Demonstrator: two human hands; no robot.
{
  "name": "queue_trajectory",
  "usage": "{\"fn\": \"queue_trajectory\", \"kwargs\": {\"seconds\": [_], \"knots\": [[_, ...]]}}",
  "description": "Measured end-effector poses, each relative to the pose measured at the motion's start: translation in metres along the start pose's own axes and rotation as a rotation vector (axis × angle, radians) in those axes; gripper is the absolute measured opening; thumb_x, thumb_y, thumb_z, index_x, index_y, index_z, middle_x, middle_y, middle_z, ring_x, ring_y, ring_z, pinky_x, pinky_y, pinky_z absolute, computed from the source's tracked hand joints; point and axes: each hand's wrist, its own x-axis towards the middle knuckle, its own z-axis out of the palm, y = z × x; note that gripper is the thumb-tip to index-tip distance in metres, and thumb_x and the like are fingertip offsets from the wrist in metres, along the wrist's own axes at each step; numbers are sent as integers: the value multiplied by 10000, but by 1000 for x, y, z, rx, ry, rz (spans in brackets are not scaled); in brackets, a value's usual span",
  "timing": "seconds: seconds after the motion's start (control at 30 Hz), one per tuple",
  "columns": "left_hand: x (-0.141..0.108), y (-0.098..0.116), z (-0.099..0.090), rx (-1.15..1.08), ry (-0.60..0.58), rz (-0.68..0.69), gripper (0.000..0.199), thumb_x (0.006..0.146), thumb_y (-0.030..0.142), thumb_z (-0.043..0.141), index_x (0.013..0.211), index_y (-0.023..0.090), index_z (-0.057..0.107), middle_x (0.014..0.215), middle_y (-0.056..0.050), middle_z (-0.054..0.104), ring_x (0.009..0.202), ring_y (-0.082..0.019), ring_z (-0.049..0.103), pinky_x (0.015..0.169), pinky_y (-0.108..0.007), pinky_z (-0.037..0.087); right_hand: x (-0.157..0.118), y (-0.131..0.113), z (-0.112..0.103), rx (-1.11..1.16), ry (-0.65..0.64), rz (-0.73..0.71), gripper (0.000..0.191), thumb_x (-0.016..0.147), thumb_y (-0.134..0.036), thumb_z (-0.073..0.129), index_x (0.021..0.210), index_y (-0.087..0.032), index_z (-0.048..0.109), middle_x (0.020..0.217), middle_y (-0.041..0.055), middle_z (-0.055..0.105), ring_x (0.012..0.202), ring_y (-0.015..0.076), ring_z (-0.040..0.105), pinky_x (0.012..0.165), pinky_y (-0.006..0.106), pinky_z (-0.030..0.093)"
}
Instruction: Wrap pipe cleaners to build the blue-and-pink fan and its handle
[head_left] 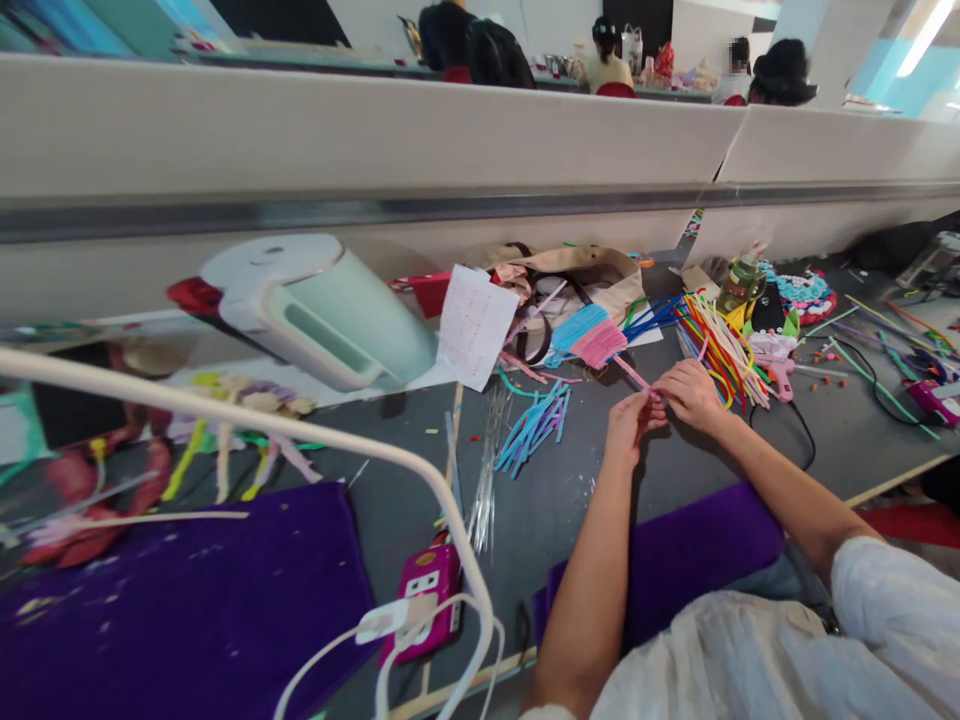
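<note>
Close together over the grey table, my left hand (632,422) and my right hand (688,393) both pinch a pink stem (634,374). The stem runs up and left from my fingers to a piece that is blue (576,330) on one side and pink (600,345) on the other. My fingertips meet at the stem's lower end, and the exact grip there is small. Left of my hands lies a bundle of short blue and purple strips (534,428). Just behind my right hand is a pile of long coloured pipe cleaners (724,345).
A pink glue gun (781,380) with a black cable lies right of the pile. Purple cloths (697,550) lie near my arms and at left. A magenta power strip (427,600), a white-green appliance (330,310) and a paper sheet (476,325) are leftward. People sit beyond the partition (375,135).
</note>
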Motion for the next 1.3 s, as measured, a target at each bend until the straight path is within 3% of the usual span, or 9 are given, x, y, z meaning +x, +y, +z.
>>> {"fn": "queue_trajectory", "kwargs": {"seconds": [0.2,0.47,1.03,1.3], "knots": [[12,5,-2,-102,1,19,369,580,339,837,819,127,653,618,7,631,541,-91,599,589,-243,557,1,3,-1,11,-5,-85,204,900,-189,478,998,-195,656,918,70,684,897,206,540,943,405,374],[17,9,-6,-200,-27,-63,278,581,209,834,773,114,656,563,10,614,498,-63,565,562,-183,516,4,-2,-3,111,42,-112,177,906,-159,460,961,-178,627,904,89,664,870,211,528,793,364,454],[-9,40,15,-305,-34,1,261,577,180,843,734,136,640,597,25,613,533,-60,579,594,-174,493,12,-38,1,340,389,172,159,877,-132,483,908,-222,610,851,45,672,830,179,612,742,336,500],[-3,69,25,-146,-62,155,284,560,241,851,741,143,655,611,24,600,523,-59,542,562,-187,470,30,-36,10,394,492,298,182,901,-175,457,880,-222,632,849,66,665,840,191,609,763,349,504]]}}
